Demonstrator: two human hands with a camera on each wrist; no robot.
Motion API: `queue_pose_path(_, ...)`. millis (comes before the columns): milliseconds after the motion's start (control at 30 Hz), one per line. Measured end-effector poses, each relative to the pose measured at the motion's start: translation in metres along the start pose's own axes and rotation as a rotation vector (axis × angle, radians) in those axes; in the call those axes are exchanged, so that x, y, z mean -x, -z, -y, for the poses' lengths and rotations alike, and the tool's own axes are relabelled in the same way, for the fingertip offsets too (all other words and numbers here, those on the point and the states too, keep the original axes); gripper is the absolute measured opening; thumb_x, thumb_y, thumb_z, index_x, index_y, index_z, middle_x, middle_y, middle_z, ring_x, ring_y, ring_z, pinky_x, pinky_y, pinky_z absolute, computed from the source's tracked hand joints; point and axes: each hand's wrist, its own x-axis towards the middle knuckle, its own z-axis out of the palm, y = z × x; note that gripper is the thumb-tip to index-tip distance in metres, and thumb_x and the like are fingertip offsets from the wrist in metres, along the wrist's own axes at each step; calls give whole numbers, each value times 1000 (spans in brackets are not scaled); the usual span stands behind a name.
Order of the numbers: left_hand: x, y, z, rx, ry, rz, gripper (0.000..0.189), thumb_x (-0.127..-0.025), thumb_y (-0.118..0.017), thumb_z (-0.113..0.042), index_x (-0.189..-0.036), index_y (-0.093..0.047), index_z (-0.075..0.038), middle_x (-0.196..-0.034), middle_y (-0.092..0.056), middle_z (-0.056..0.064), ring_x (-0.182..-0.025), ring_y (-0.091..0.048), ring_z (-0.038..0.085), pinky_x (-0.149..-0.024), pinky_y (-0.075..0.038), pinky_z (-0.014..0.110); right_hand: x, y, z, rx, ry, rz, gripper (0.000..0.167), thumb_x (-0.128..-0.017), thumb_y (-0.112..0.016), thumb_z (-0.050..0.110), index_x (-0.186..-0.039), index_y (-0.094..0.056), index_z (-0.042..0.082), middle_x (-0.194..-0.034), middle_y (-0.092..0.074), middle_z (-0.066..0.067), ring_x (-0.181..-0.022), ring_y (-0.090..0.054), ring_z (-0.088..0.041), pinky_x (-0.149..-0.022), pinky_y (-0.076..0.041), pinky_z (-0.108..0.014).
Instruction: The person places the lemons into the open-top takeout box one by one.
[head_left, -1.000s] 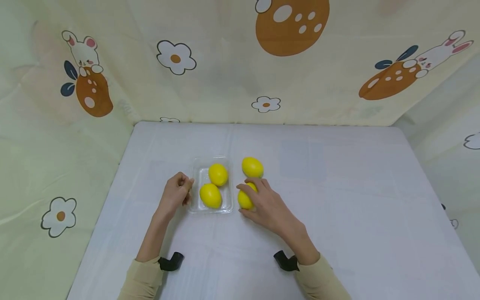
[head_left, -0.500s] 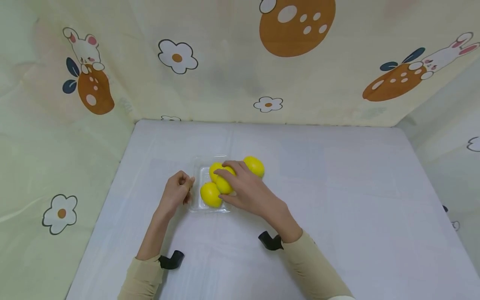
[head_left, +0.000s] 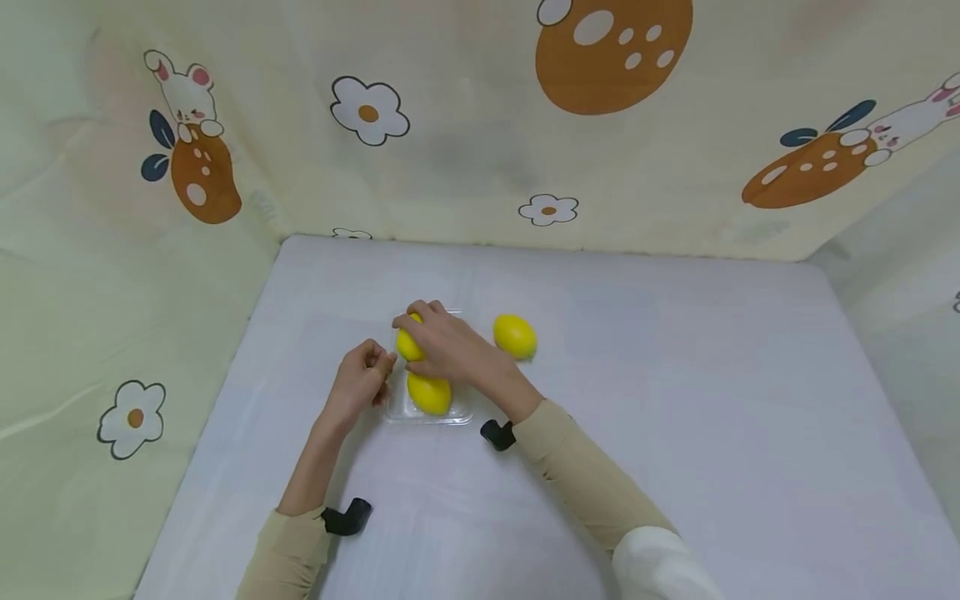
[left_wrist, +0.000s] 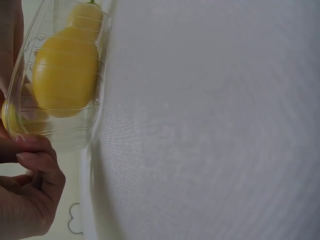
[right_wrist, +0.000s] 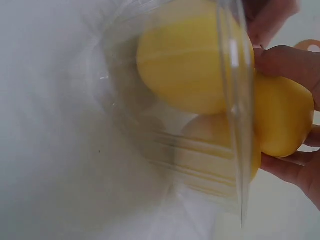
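A person's right hand [head_left: 453,342] grasps a yellow lemon [head_left: 408,340] between thumb and curled fingers over the far left part of a clear plastic container [head_left: 427,421], while the left hand [head_left: 360,379] pinches the container's rim at its left side. The right wrist view shows two more lemons inside the see-through walls, the held one at rim level; whether it touches them is hard to tell. From the head view, only the nearer lemon [head_left: 430,394] of the two is plain, the hand covering the other. A fourth lemon [head_left: 515,337] lies to the right, near the container, on a table [head_left: 675,417] spread with white cloth, its weave visible in the left wrist view. Cream fabric [head_left: 465,158] hangs along the table's far edge and down the left and right sides, printed with outlined white flowers [head_left: 367,111] and rabbits [head_left: 187,96] clasping spotted orange-brown shapes [head_left: 206,179]. Both arms reach in from the near side in beige sleeves [head_left: 592,483], a curved black fitting [head_left: 348,517] jutting from each wrist.
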Motion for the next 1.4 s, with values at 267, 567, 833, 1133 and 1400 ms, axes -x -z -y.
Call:
queue_pose_path(267,0,-2,0,-4,-3,-5,18,-105,-53,-15,-96,-49,-1,-71,-48,3,-47,-45,15,-46,-40,23,-11,-7,3,84,-26,61,59,-96,-73,28,-149,-49,14,-151,-46,-14,-136,-44,-34,-112,-46,-43)
queue_pose_path(567,0,-1,0,-10,-20,-8,19,-105,-55,-15,-95,-50,-1,-69,-48,2,-46,-46,15,-45,-40,22,-14,-10,2,154,-17,85,66,-98,-70,28,-157,-41,19,-163,-35,-13,-148,-34,-37,-121,-37,-47)
queue_pose_path(833,0,-1,1,-3,-22,-2,19,-105,-54,-16,-95,-50,-1,-69,-48,3,-47,-46,16,-46,-41,23,-12,-11,-3,71,-4,71,64,-98,-71,29,-155,-44,19,-167,-29,-12,-149,-35,-34,-120,-38,-48)
queue_pose_path(1133,-1,-1,2,-2,-19,-9,20,-104,-57,-16,-95,-50,0,-71,-48,3,-48,-47,15,-46,-41,24,11,-5,-8,-25,4,-55,58,-96,-74,24,-149,-52,15,-161,-40,-13,-146,-40,-33,-116,-43,-47)
queue_pose_path(1400,0,-2,2,-19,-6,-9,20,-105,-57,-18,-97,-51,0,-72,-49,3,-50,-48,16,-47,-42,24,57,-2,-14,-57,44,-228,44,-94,-76,16,-135,-63,10,-147,-56,-14,-137,-51,-31,-115,-45,-43)
